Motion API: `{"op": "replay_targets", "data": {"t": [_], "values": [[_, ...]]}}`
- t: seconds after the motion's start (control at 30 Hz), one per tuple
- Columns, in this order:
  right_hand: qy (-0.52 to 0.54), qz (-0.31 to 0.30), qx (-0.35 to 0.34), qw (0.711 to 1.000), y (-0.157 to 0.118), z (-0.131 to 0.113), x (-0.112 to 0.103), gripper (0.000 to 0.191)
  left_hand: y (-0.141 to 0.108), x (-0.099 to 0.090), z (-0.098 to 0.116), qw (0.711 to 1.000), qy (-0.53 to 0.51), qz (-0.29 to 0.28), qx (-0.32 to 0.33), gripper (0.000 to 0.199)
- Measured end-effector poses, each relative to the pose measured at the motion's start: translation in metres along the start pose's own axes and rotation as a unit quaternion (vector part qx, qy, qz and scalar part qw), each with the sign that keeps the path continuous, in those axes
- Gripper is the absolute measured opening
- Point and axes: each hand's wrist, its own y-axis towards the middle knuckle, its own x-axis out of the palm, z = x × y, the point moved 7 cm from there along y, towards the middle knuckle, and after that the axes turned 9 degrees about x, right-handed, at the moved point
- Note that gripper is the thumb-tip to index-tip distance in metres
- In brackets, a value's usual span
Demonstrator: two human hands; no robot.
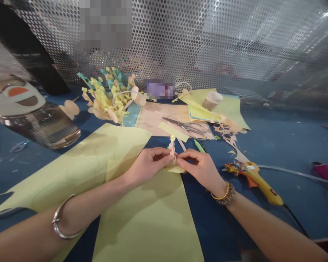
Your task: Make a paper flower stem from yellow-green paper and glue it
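Note:
A small pale paper flower piece stands upright between my two hands, above a yellow-green paper sheet. My left hand pinches it from the left, thumb and fingers pressed together. From the right, my right hand pinches at its lower part, with fingertips close to those of the other hand. A small yellowish paper piece shows just beneath the fingertips. Scissors lie behind the hands on pinkish sheets, beside a pale yellow strip.
Yellow and teal paper flowers stand at the back left, near a large clear bottle. A yellow glue gun with its cord lies right. A cup stands on yellow paper behind. Another large sheet lies left.

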Motion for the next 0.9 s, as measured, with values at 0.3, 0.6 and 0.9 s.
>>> {"op": "replay_targets", "data": {"t": [0.3,0.6,0.9], "values": [[-0.013,0.010,-0.022,1.000,-0.0018,-0.0033,-0.0001,0.011,-0.0017,0.0004,-0.0029,1.000,0.012,-0.001,0.005,0.022],[-0.017,0.007,-0.029,0.999,-0.0038,-0.0052,0.0022,0.012,-0.0020,-0.0008,-0.0064,1.000,0.008,0.007,-0.001,0.019],[-0.027,0.023,-0.037,0.999,-0.0046,-0.0079,0.0013,0.008,-0.0021,-0.0020,-0.0064,1.000,0.004,0.009,-0.011,0.020]]}}
